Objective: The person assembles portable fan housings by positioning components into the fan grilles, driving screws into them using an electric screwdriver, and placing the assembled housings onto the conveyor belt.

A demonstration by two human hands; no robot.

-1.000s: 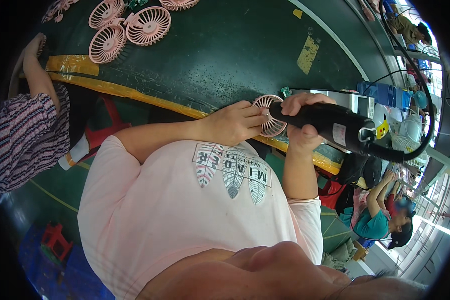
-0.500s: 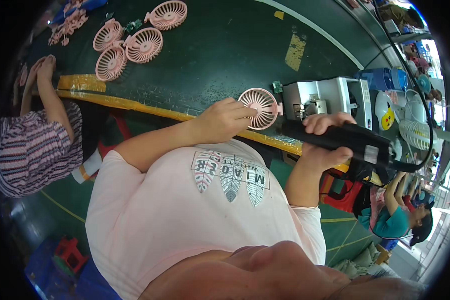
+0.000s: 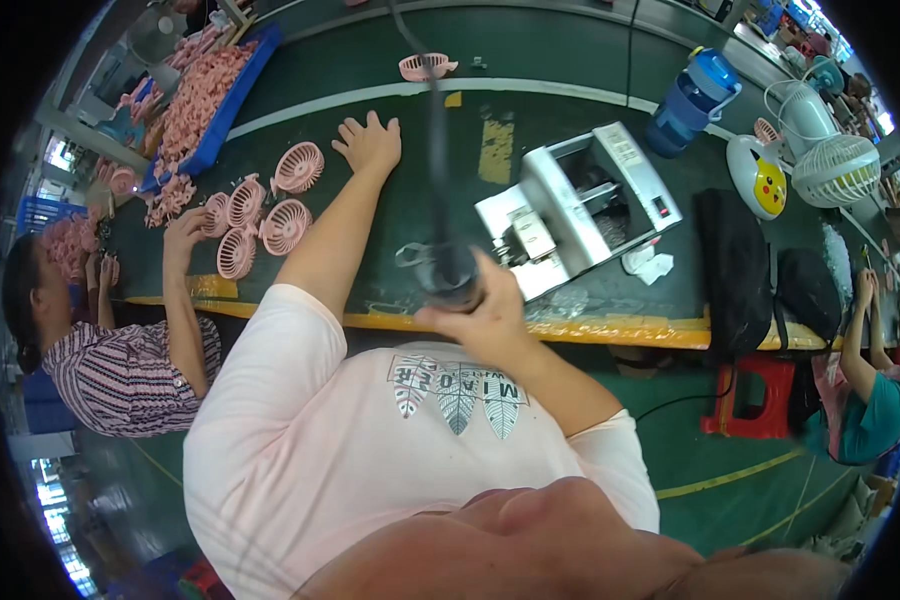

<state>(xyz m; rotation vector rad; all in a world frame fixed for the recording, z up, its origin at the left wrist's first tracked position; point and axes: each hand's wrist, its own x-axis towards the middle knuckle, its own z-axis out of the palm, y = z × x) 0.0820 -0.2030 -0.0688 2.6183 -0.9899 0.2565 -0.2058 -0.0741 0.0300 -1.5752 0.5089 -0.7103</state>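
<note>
My left hand [image 3: 368, 148] is stretched out over the green bench with its fingers spread and nothing in it. Beyond it, past a white line, lies a round pink slatted fan cage [image 3: 427, 67]. Close to my chest, my right hand [image 3: 497, 312] grips a black corded electric screwdriver [image 3: 448, 276], held roughly upright and blurred by motion. Its cord rises out of view, and its lower end is hidden. Several pink fan cages [image 3: 286, 227] lie on the bench left of my left arm.
A grey metal box-shaped machine [image 3: 610, 200] stands right of my right hand. Further right are a blue water jug [image 3: 695, 100], a white fan [image 3: 835, 165] and a black bag [image 3: 732, 270]. A blue tray [image 3: 210, 145] of pink parts sits far left. A co-worker in stripes [image 3: 135, 370] works beside me.
My left hand has left the pink fan cage it touched at the bench edge and reached forward, opening. My right hand has swung the screwdriver leftward and upright. The view has shifted too.
</note>
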